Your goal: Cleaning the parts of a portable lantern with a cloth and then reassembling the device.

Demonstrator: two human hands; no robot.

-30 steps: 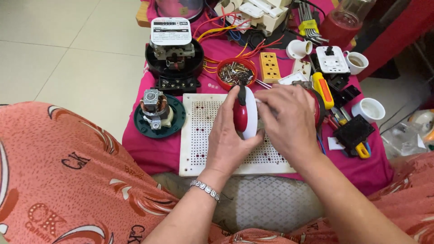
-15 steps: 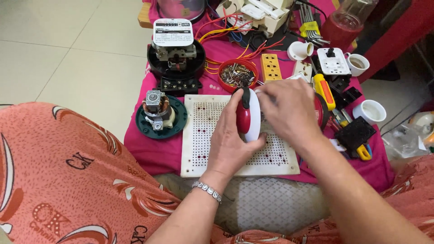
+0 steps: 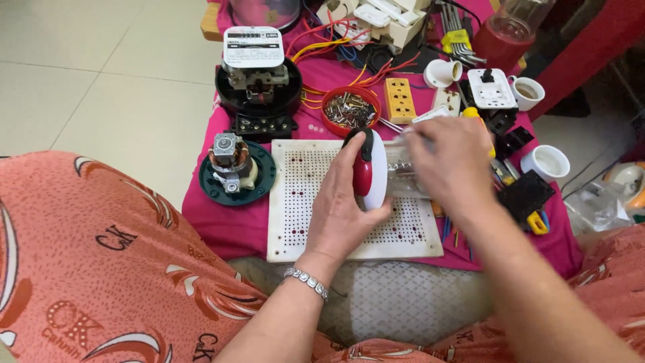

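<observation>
A round red-and-white device [image 3: 368,168] is held on edge over the white perforated board [image 3: 302,202], clasped from below by the left hand [image 3: 342,208]. A clear part [image 3: 403,178] joined to its side is gripped by the closed right hand [image 3: 450,161]. The two pieces are seen pressed together; whether they are fully seated cannot be told. Behind lie a red bowl of screws [image 3: 349,109], a yellow socket [image 3: 400,99] and a small motor on a green base [image 3: 232,168], all untouched.

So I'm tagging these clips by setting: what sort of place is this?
Probably a home electrical repair spot on a tiled floor: a low table holds an opened meter, a bowl of screws and loose wires.
</observation>
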